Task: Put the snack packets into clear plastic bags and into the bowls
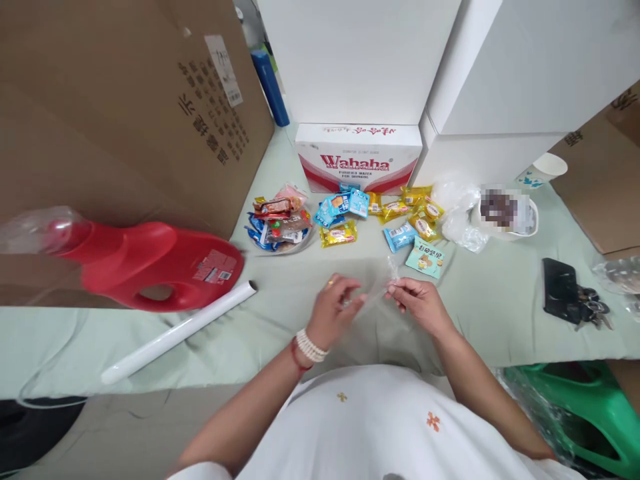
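Observation:
Between my two hands stretches a thin clear plastic bag (pixel 376 291), crumpled at its upper end. My right hand (pixel 417 300) pinches that end between thumb and fingers. My left hand (pixel 335 310) is slightly blurred beside the bag's other side, its fingers curved and thumb apart from them; contact with the plastic is hard to make out. Just beyond my right hand lies a light green snack packet (pixel 425 258). Behind it are a blue packet (pixel 399 235) and several yellow packets (pixel 339 234). More blue packets (pixel 340 203) lie in a loose pile farther back.
A clear bowl of mixed wrapped snacks (pixel 280 223) stands left of the pile. A red jug (pixel 165 267) and a white roll (pixel 180 331) lie at left. A Wahaba-style water carton (pixel 357 160) stands behind. Rightward are a white container (pixel 525 220), paper cup (pixel 543 170) and keys (pixel 593 307).

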A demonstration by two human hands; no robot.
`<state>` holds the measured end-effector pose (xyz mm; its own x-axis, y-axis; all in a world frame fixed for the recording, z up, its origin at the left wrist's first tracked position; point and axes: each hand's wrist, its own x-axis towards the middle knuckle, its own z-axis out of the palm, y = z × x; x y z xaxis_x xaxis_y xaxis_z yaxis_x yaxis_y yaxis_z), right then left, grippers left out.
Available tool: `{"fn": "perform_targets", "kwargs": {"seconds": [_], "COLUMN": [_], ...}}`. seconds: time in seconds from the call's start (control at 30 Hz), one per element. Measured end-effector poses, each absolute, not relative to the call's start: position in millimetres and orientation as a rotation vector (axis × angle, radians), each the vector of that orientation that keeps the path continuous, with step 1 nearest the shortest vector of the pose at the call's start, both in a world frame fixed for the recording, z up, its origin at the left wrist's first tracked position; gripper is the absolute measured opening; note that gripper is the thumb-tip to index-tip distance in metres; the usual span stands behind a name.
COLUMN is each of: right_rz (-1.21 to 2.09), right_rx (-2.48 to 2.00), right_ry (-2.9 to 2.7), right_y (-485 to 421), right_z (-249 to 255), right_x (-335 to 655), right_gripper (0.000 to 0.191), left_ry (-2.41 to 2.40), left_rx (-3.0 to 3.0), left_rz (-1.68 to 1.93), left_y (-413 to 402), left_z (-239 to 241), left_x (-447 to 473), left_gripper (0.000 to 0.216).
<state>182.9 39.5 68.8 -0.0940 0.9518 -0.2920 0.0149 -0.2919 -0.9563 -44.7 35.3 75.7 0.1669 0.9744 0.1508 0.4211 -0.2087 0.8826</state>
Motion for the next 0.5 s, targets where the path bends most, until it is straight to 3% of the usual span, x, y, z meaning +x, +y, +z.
{"fn": "perform_targets", "kwargs": {"seconds": [0.17, 0.5], "right_rz": [1.432, 1.639], "right_rx": [-1.414, -1.358], "right_ry": [-1.227, -1.12], "right_y": [41.7, 44.7], "right_z": [75.1, 78.0], "right_x": [180.2, 196.1], "right_gripper": [0.039, 0.043], "left_ry": [1.117, 1.053], "left_rx": [1.544, 0.792], "left_rz": [0.941, 1.082], "left_y": [52.3, 60.8], "left_z": [54.2, 48.6], "left_x": [-1.9, -32.0], "left_gripper": [0.03, 0.049]}}
